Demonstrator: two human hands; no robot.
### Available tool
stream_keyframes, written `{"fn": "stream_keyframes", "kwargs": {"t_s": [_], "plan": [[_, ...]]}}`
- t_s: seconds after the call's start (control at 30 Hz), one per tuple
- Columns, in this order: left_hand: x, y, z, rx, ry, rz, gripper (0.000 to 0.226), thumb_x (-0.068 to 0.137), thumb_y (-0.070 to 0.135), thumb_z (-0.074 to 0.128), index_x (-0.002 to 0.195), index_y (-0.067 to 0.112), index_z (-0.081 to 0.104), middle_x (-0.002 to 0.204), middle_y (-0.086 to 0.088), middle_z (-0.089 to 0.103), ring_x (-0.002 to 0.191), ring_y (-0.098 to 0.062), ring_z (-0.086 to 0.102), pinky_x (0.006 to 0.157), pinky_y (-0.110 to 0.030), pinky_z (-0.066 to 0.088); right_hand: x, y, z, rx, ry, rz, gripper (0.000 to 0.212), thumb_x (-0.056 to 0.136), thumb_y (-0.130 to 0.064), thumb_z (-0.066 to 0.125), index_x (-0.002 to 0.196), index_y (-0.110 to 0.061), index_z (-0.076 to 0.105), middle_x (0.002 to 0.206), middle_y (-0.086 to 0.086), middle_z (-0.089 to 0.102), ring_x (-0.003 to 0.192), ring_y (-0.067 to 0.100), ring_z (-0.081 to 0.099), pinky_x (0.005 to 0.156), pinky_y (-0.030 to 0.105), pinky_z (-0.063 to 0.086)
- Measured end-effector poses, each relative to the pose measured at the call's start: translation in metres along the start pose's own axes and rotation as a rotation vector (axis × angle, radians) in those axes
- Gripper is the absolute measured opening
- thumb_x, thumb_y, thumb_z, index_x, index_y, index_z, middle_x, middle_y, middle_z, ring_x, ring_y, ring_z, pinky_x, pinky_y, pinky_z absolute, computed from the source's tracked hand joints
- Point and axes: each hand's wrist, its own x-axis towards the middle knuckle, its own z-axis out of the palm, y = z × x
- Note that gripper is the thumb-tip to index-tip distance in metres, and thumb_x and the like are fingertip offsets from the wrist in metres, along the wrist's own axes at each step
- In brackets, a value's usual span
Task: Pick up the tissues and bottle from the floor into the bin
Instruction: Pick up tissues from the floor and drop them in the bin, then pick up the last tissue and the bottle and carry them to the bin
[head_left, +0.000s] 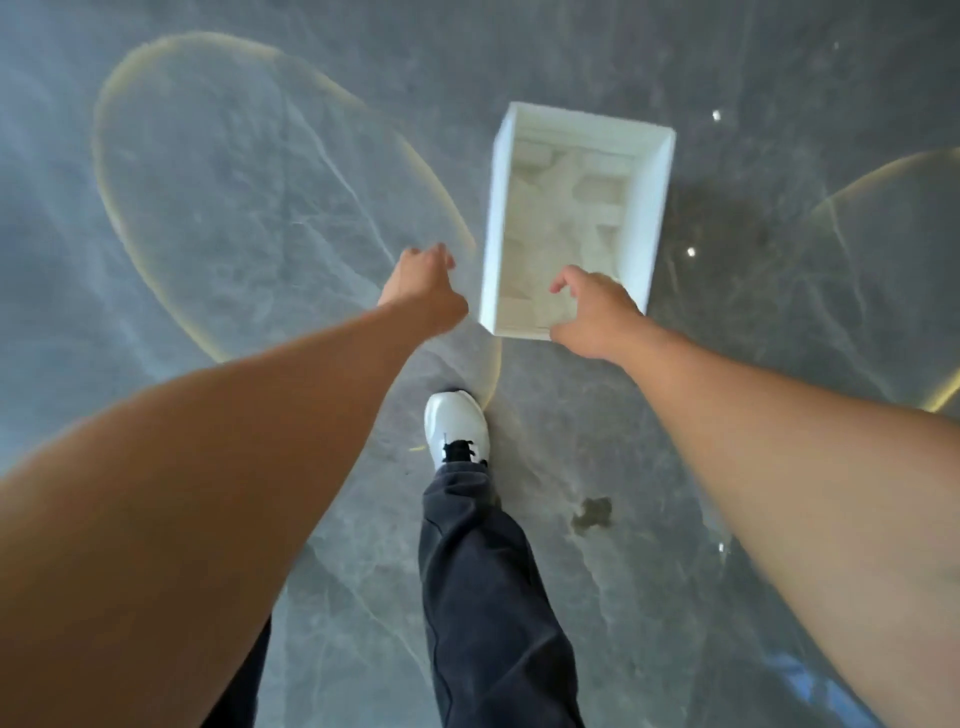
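Note:
A white rectangular bin (652, 208) stands on the grey marble floor, seen from above. Pale crumpled tissues (566, 208) lie inside it; I cannot make out a bottle. My right hand (597, 312) hovers over the bin's near corner with fingers spread and nothing in it. My left hand (423, 286) is stretched out just left of the bin, fingers loosely curled, and it holds nothing that I can see.
My white shoe (457, 426) and dark trouser leg (488, 597) step forward just short of the bin. The glossy floor (234, 208) shows curved yellowish light reflections. A small dark stain (592, 512) marks the floor at my right.

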Motion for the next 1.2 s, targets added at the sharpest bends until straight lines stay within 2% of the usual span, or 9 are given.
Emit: {"fn": "stream_keyframes", "kwargs": {"t_s": [0.13, 0.3, 0.57, 0.77, 0.87, 0.97, 1.03, 1.2], "plan": [[-0.033, -0.077, -0.067, -0.087, 0.057, -0.063, 0.047, 0.071, 0.009, 0.06, 0.118, 0.015, 0.056, 0.123, -0.016, 0.051, 0.114, -0.03, 0.054, 0.093, -0.032, 0.044, -0.012, -0.092, 0.012, -0.136, -0.089, -0.085, 0.048, 0.076, -0.023, 0.067, 0.121, -0.021, 0.051, 0.119, 0.01, 0.057, 0.109, 0.03, 0.055, 0.079, 0.025, 0.039], [-0.099, -0.201, -0.161, -0.212, 0.163, -0.156, 0.044, 0.071, 0.009, 0.057, 0.115, 0.016, 0.058, 0.121, -0.015, 0.051, 0.114, -0.032, 0.054, 0.095, -0.032, 0.044, -0.041, -0.255, 0.055, -0.309, -0.144, -0.195, 0.041, 0.076, -0.027, 0.065, 0.115, -0.02, 0.056, 0.107, 0.01, 0.067, 0.102, 0.03, 0.061, 0.085, 0.031, 0.047], [-0.254, -0.456, -0.305, -0.296, 0.302, -0.358, 0.044, 0.072, 0.011, 0.058, 0.116, 0.019, 0.057, 0.12, -0.01, 0.05, 0.109, -0.03, 0.057, 0.092, -0.034, 0.047, -0.141, -0.538, 0.185, -0.408, -0.213, -0.418, 0.039, 0.08, -0.027, 0.065, 0.118, -0.019, 0.057, 0.115, 0.014, 0.067, 0.106, 0.03, 0.062, 0.086, 0.029, 0.046], [-0.359, -0.607, -0.367, -0.343, 0.405, -0.568, 0.045, 0.071, 0.01, 0.057, 0.115, 0.018, 0.059, 0.118, -0.012, 0.052, 0.109, -0.031, 0.057, 0.093, -0.035, 0.047, -0.215, -0.684, 0.256, -0.52, -0.302, -0.552, 0.038, 0.083, -0.027, 0.06, 0.12, -0.021, 0.055, 0.115, 0.01, 0.065, 0.101, 0.028, 0.062, 0.081, 0.029, 0.046], [-0.386, -0.652, -0.381, -0.387, 0.433, -0.624, 0.043, 0.071, 0.009, 0.057, 0.114, 0.016, 0.059, 0.118, -0.014, 0.053, 0.108, -0.031, 0.057, 0.093, -0.036, 0.047, -0.234, -0.735, 0.281, -0.516, -0.305, -0.589, 0.04, 0.082, -0.025, 0.059, 0.121, -0.021, 0.053, 0.111, 0.011, 0.065, 0.096, 0.029, 0.062, 0.08, 0.031, 0.051], [-0.388, -0.676, -0.388, -0.441, 0.414, -0.637, 0.043, 0.071, 0.009, 0.056, 0.114, 0.016, 0.057, 0.118, -0.012, 0.051, 0.107, -0.029, 0.057, 0.09, -0.034, 0.047, -0.239, -0.766, 0.298, -0.568, -0.28, -0.625, 0.06, 0.08, -0.023, 0.059, 0.137, -0.019, 0.039, 0.124, 0.016, 0.057, 0.114, 0.033, 0.056, 0.095, 0.037, 0.047], [-0.378, -0.687, -0.394, -0.478, 0.396, -0.629, 0.044, 0.072, 0.01, 0.055, 0.116, 0.017, 0.055, 0.118, -0.011, 0.05, 0.105, -0.029, 0.057, 0.09, -0.036, 0.048, -0.236, -0.784, 0.305, -0.574, -0.27, -0.598, 0.069, 0.081, -0.023, 0.057, 0.143, -0.022, 0.028, 0.133, 0.015, 0.048, 0.121, 0.036, 0.051, 0.1, 0.04, 0.044], [-0.332, -0.72, -0.424, -0.584, 0.34, -0.648, 0.044, 0.073, 0.012, 0.054, 0.116, 0.02, 0.052, 0.117, -0.006, 0.047, 0.1, -0.025, 0.058, 0.088, -0.038, 0.049, -0.201, -0.851, 0.322, -0.638, -0.31, -0.544, 0.067, 0.082, -0.02, 0.053, 0.144, -0.021, 0.026, 0.136, 0.013, 0.046, 0.122, 0.034, 0.051, 0.098, 0.039, 0.045]]}}
